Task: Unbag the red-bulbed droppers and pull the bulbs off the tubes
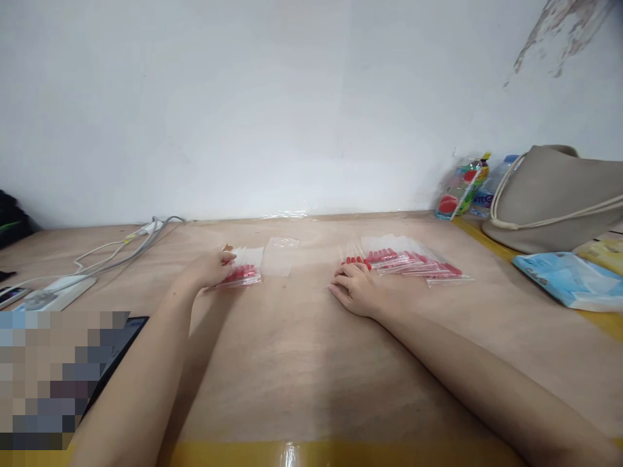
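My left hand (210,268) rests on the wooden table (292,363) with its fingers curled against a small stack of clear bags with red-tipped pieces (243,269). My right hand (354,288) lies flat on the table, fingers stretched toward the left end of a longer fanned row of the same red-tipped bags (413,261). One clear bag with nothing in it (281,255) lies between the two piles.
A white power strip (61,292) with grey cables (121,250) and a phone (12,296) sit at the left. At the right stand a beige bag (549,194), bottles (462,188) and a blue packet (569,279). A dark tablet (121,344) lies near my left arm.
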A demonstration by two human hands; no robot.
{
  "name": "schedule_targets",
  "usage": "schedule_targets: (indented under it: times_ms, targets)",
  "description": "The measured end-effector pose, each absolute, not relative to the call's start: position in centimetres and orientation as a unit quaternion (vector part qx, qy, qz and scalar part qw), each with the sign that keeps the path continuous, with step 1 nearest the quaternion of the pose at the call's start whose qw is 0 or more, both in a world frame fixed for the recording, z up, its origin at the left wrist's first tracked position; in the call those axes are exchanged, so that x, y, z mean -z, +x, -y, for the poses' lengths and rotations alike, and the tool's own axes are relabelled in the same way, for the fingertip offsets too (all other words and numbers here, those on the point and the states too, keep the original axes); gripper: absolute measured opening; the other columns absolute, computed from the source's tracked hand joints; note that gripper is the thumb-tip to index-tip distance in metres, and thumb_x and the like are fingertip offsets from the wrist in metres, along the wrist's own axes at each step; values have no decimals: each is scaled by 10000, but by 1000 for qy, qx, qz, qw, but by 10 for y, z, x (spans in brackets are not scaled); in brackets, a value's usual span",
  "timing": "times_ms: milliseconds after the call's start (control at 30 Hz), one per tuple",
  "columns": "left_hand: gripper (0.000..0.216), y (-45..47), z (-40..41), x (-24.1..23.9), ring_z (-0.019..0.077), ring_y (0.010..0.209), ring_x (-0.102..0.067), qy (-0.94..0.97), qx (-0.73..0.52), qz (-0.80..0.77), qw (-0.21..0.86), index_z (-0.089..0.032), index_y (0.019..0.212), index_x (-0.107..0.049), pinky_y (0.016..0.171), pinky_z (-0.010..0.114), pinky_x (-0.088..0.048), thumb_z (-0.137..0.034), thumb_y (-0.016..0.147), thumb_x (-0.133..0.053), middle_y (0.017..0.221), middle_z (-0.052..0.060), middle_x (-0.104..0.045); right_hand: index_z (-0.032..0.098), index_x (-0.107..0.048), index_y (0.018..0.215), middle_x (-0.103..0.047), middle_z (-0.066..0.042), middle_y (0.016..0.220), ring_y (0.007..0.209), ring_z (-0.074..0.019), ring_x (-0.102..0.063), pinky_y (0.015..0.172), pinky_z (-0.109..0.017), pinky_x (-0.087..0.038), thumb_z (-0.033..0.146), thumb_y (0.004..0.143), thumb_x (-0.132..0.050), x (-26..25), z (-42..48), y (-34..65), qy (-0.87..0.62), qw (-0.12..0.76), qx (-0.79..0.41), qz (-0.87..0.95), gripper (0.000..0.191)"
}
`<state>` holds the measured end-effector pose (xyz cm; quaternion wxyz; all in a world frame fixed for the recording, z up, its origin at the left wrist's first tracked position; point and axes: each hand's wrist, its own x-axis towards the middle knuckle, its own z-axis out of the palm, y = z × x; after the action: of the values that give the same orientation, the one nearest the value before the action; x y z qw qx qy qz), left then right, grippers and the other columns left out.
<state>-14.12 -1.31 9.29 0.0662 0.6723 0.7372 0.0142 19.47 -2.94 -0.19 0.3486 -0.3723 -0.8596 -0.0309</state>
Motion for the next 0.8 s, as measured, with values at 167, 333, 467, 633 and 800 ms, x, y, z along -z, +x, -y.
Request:
schedule_targets:
  times_ms: [167, 333, 467, 633, 800]
  targets:
    - [373, -117, 20, -99, 296, 903, -587, 598, -117, -789, -81, -205, 1081, -582, 700, 345, -420, -309, 796, -363, 1012, 99, -643, 183, -625, 732, -595, -45, 840, 800, -157, -519, 819, -367, -305, 262, 810, -519, 2, 29, 195, -372, 349, 34, 859, 153]
    - [393, -64, 30, -85, 264, 982, -528, 646, -251, -686, -221, -155, 1230, -425, 793, 353, -380, -210, 875, -264, 1044, 114, -607, 183, -623, 728, -595, -39, 837, 809, -158, -520, 815, -358, -299, 243, 795, -531, 3, 29, 195, -369, 356, 51, 857, 129]
    - [323, -18, 36, -55, 242, 937, -527, 764, -190, -583, -198, -166, 1101, -518, 801, 349, -371, -133, 870, -295, 941, 112, -619, 189, -626, 728, -598, -33, 831, 798, -154, -518, 798, -347, -296, 225, 798, -523, 2, 30, 195, -372, 347, 55, 859, 129]
    - [268, 12, 38, -27, 235, 989, -519, 841, -173, -489, -151, -183, 1067, -512, 825, 367, -387, -118, 868, -344, 1177, 103, -544, 200, -615, 814, -617, -29, 836, 827, -171, -526, 821, -347, -286, 250, 778, -558, 1, 29, 196, -374, 341, 59, 860, 83]
    - [461, 4, 37, -15, 244, 1164, -423, 860, -268, -431, -62, -162, 1201, -415, 971, 376, -350, -314, 790, -558, 1266, 115, -468, 188, -548, 817, -628, -24, 810, 795, -174, -546, 816, -338, -287, 345, 742, -604, 2, 28, 196, -402, 361, 63, 839, 183]
